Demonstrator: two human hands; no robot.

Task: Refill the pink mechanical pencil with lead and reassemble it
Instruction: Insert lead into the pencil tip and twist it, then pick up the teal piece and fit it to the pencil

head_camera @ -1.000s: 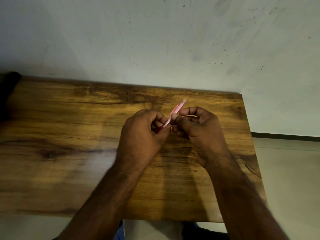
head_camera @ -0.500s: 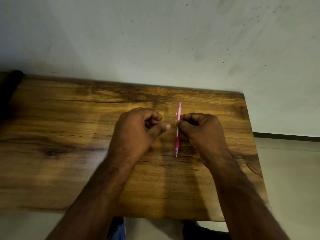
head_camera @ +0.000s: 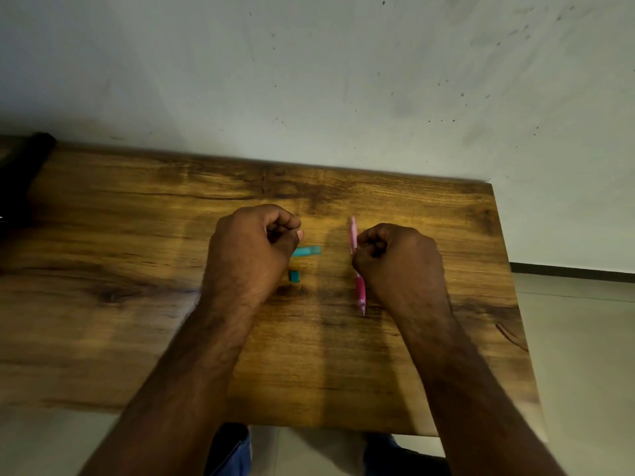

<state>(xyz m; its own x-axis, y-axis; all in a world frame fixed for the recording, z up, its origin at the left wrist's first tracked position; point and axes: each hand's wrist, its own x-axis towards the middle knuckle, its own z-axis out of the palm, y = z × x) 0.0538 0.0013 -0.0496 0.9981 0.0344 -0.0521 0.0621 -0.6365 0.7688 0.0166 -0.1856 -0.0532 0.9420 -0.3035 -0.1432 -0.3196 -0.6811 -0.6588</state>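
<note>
My right hand [head_camera: 398, 266] grips the pink mechanical pencil [head_camera: 359, 292] by its middle, holding it nearly upright with the metal tip down, close above the wooden table [head_camera: 137, 321]. Its pale pink upper barrel sticks out above my fingers. My left hand [head_camera: 251, 255] is curled into a loose fist to the left, apart from the pencil; whether something small is pinched in it is hidden. Just right of that fist a teal lead case [head_camera: 307, 251] lies flat on the table, and a small teal cap [head_camera: 294, 276] lies below it.
The table's far edge meets a pale stained wall [head_camera: 343, 80]. A dark object [head_camera: 20, 180] sits at the table's far left corner. The table's right edge drops to a light floor [head_camera: 577, 338]. My knees in blue cloth [head_camera: 230, 451] show under the near edge.
The hands have come apart. The left hand moved left off the pencil, uncovering the teal case and cap. The pencil turned from slanted to nearly upright in the right hand.
</note>
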